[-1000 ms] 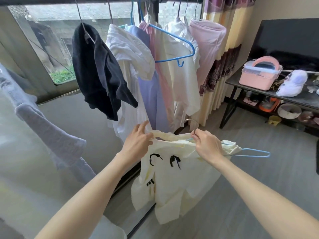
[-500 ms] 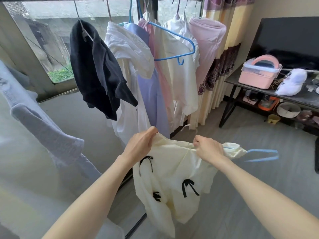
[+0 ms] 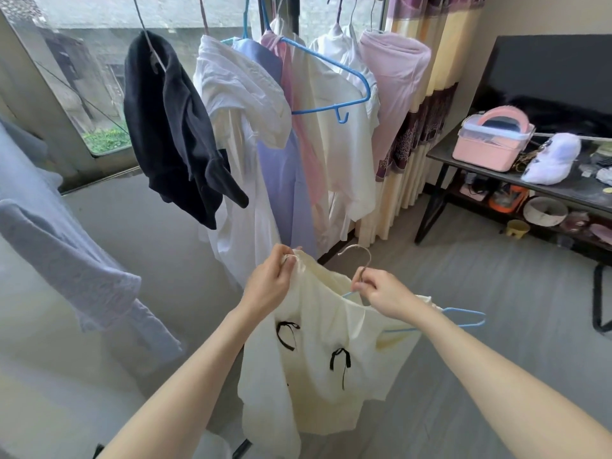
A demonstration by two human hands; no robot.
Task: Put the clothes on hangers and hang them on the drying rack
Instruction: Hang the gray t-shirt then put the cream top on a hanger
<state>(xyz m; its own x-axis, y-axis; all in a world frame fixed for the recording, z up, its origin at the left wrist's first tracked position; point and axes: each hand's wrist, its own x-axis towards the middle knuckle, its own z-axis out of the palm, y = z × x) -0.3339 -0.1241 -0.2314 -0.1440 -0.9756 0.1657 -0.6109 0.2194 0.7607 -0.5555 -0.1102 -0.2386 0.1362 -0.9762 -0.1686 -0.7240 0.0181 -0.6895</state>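
Mid-hangering: left hand [image 3: 268,283] pinching cream blouse [image 3: 318,369] shoulder, right hand [image 3: 385,293] gripping blue hanger [image 3: 463,318] neck; next, seat left shoulder over hanger arm.

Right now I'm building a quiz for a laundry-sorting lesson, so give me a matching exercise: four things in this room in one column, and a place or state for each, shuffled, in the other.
Things:
1. cream top
2. black garment
3. empty blue hanger
4. pink storage box

Places or states:
A. on the dark table at the right
B. hanging at the left end of the row of clothes
C. held up by the left hand and right hand
D. hanging bare in front of the white shirts

Pairs: 1-C, 2-B, 3-D, 4-A
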